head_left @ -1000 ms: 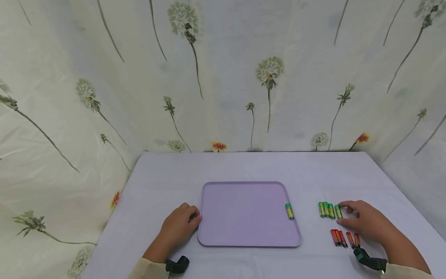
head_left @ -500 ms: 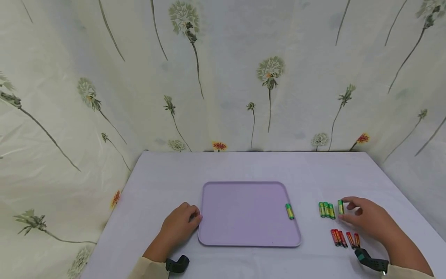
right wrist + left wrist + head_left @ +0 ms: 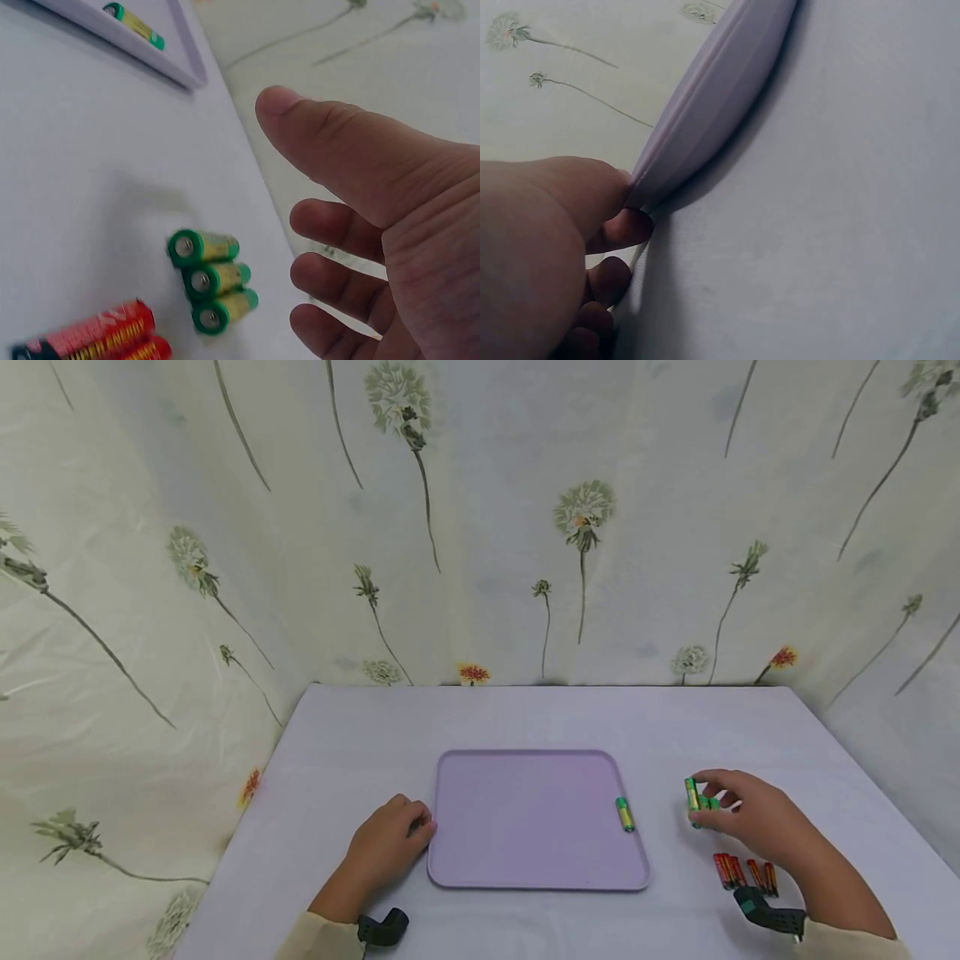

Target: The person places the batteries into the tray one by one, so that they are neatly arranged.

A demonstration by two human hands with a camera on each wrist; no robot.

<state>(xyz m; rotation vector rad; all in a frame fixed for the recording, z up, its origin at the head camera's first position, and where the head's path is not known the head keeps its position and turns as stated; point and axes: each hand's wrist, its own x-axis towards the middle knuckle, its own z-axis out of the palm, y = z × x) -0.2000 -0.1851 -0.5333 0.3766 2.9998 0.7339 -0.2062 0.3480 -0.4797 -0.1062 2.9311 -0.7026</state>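
My right hand (image 3: 757,814) pinches a green and yellow battery (image 3: 692,795) between thumb and fingers, raised above a row of several green batteries. In the right wrist view the hand conceals the held battery, while three green batteries (image 3: 217,279) lie side by side on the table. A lilac tray (image 3: 525,818) lies in the middle, with one green battery (image 3: 625,815) along its right side. At the tray's left edge, my left hand (image 3: 386,839) pinches the rim; thumb and forefinger meet it in the left wrist view.
Several red batteries (image 3: 727,871) lie near the right wrist, in front of the green row. A white cloth covers the table (image 3: 540,718). Behind it hangs a flower-patterned curtain (image 3: 480,527). Each wrist wears a black camera.
My right hand has picked up the rightmost green battery and carried it left, over the rest of the row. The left hand and the tray have stayed put.
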